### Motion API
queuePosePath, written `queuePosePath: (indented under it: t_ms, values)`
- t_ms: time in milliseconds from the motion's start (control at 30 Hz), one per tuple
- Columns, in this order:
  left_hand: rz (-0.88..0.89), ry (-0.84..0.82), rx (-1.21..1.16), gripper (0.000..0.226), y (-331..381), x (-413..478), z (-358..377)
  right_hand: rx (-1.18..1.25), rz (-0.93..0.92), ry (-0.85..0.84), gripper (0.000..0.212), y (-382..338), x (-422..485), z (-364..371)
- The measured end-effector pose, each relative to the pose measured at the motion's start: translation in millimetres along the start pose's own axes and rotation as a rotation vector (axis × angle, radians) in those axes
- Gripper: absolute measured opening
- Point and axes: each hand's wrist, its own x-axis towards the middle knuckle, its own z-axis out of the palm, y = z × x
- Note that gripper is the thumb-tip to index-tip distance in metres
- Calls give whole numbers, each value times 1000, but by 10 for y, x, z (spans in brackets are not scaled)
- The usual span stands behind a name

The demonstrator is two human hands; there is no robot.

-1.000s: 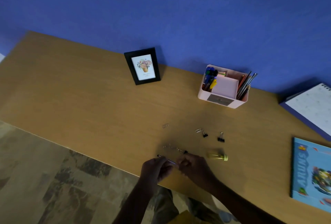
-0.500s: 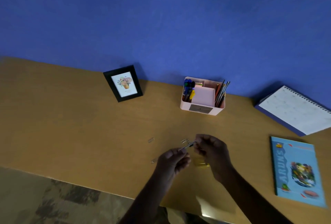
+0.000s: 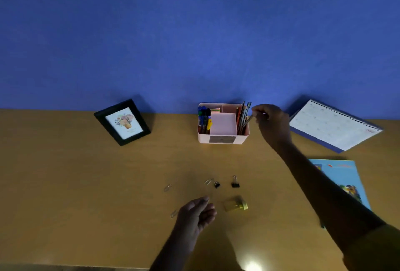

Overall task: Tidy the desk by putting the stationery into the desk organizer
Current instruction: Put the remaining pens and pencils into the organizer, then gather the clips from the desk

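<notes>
Tan wooden bench [image 3: 86, 184]: right hand [image 3: 271, 122] pinches what seems a thin, stiff, light grey pencil [image 3: 249, 118] by its top over the pink plastic organizer [image 3: 223, 138]; left hand [image 3: 194, 213] hangs released.

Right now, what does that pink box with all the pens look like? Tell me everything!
The desk organizer is a pale pink, plastic-looking box standing upright at the back of the desk, near the blue wall. A grey label sits on its front. Its left slot holds pens, the middle is a square pink section, and the right slot holds leaning pencils. The right hand pinches a thin stick angled into that right slot.
</notes>
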Motion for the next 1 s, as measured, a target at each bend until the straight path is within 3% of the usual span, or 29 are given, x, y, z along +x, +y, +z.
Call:
queuePosePath:
  t_ms: [133,400,533,733,833,1000]
  values:
    - [-14,26,20,52,22,56,-43,-101,-12,-14,11,151,168,148]
    - [-30,69,56,35,94,150,-75,-247,94,-223,23,242,160,494]
    - [-29,78,76,33,115,158,-76,-282,116,-236,20,272,158,604]
    - [-19,82,133,31,106,189,-96,-186,116,-126,6,320,105,602]
    - [-16,100,150,27,96,205,-119,-129,79,-74,8,320,-66,552]
    - [-29,111,160,22,67,210,-137,-40,7,-168,10,246,-768,456]
